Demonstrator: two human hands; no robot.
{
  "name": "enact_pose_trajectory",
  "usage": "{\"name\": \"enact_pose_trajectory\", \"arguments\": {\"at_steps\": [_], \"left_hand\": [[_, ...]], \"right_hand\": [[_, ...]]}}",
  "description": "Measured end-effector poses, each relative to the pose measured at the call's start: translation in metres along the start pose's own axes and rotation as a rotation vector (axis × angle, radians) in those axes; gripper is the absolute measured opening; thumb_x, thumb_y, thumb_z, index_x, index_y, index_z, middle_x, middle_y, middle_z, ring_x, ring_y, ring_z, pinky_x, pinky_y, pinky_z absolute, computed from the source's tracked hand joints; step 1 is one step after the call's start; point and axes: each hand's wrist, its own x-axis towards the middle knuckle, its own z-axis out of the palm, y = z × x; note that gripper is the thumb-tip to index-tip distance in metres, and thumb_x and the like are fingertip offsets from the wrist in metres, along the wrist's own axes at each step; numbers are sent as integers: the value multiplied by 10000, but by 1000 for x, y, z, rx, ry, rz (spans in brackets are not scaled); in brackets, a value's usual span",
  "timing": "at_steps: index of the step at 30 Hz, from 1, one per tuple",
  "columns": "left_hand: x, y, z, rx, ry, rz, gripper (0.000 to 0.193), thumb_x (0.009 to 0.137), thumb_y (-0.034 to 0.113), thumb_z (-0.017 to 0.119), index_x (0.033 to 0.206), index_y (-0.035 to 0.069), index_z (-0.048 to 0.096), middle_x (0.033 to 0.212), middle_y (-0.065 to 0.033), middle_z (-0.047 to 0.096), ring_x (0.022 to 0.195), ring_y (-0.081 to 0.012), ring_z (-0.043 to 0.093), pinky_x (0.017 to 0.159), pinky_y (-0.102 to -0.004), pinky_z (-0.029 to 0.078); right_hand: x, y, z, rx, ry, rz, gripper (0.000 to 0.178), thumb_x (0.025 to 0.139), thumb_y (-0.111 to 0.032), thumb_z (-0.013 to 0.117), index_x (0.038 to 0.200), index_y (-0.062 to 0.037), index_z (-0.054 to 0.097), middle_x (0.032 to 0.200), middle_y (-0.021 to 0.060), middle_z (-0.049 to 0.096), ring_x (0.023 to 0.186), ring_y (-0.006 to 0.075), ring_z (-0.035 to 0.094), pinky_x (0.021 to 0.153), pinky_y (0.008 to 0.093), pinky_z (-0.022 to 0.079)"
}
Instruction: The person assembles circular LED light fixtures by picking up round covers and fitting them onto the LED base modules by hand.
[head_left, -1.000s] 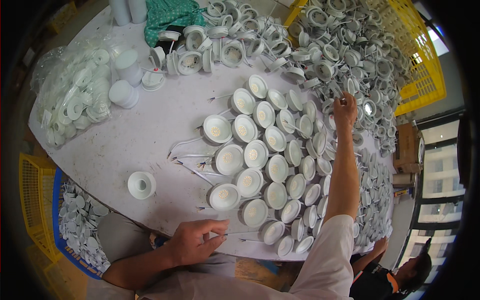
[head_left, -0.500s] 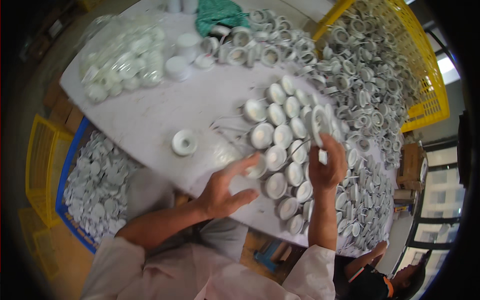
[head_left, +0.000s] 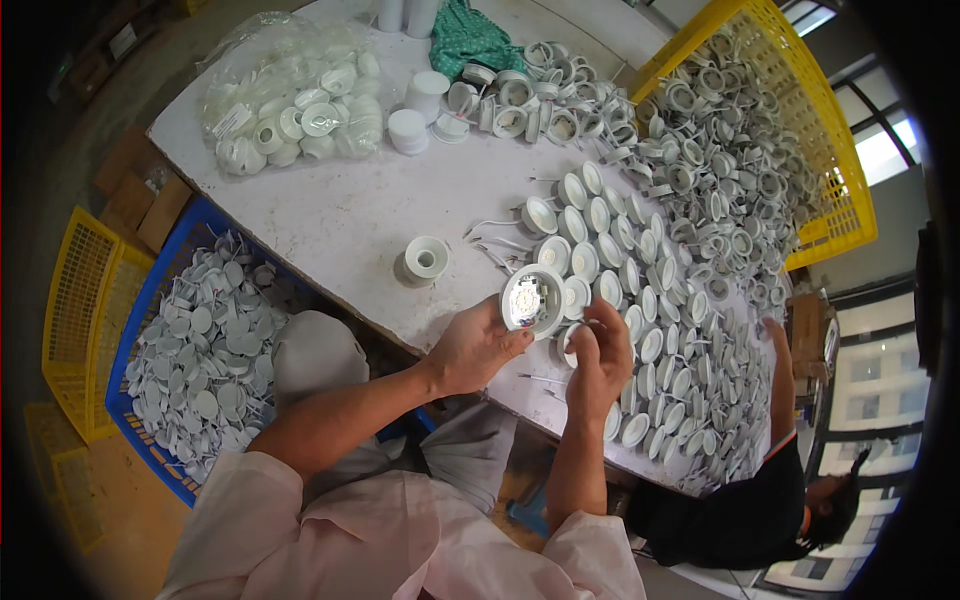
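Note:
My left hand [head_left: 475, 345] grips a round white downlight [head_left: 535, 302] by its edge, its open face turned up so a circuit board with small components shows inside the rim. Close on the right, my right hand [head_left: 602, 360] has its thumb and fingers curved and apart, with nothing visibly held. A white lamp [head_left: 570, 343] partly behind its thumb appears to lie on the table. Beyond the hands, white round lamps [head_left: 596, 215] lie in slanting rows, some with wires trailing left. A white cup-shaped piece with a central hole [head_left: 427, 259] stands alone left of them.
A yellow basket [head_left: 850, 190] at the far right spills ring-shaped housings [head_left: 710, 160]. A clear bag of white parts [head_left: 290, 115], white cylinders [head_left: 408, 130] and a green cloth [head_left: 470, 40] sit at the back. Left of my knee, a blue crate [head_left: 125, 370] holds white discs. A co-worker's arm [head_left: 782, 390] reaches in.
My right hand has come left and lower, and the lamp it held up no longer shows there. My left hand, empty before, now holds a downlight. The co-worker's arm has reached forward.

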Motion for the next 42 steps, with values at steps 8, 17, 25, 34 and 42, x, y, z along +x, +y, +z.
{"name": "enact_pose_trajectory", "arguments": {"at_steps": [8,17,25,34,42], "left_hand": [[-5,-2,-11,262,47,-37,348,913,162,552,1189,-33,468,925,-68,606,759,-90,581,687,-260,505],[-8,2,-27,211,98,-134,341,886,121,549,1176,-43,476,854,-82,612,639,-97,568,579,-257,485],[3,53,-86,-41,478,141,309,917,49,476,1220,-15,463,1077,-107,599,930,-166,619,560,-237,433],[3,61,-85,-233,577,129,303,915,101,482,1192,-22,472,1135,-107,572,1020,-203,592,529,-214,403],[5,60,-85,-230,566,109,314,928,122,487,1192,-46,469,1164,-126,566,1058,-244,589,547,-221,417]], "right_hand": [[8,11,34,-196,-84,1,125,850,-79,670,926,8,621,736,-14,611,627,21,508,565,177,400],[4,23,57,-154,-76,64,116,836,-83,660,892,8,617,708,-3,601,606,27,486,542,184,387],[27,53,94,-336,-321,-16,481,740,-197,765,1118,48,595,998,111,630,842,198,598,687,291,499],[28,78,136,-640,-463,-346,690,655,-290,805,1196,50,543,1209,210,520,1114,379,486,934,433,428],[27,73,138,-635,-476,-375,634,693,-296,771,1188,35,553,1194,195,540,1095,370,498,916,438,437]]}}
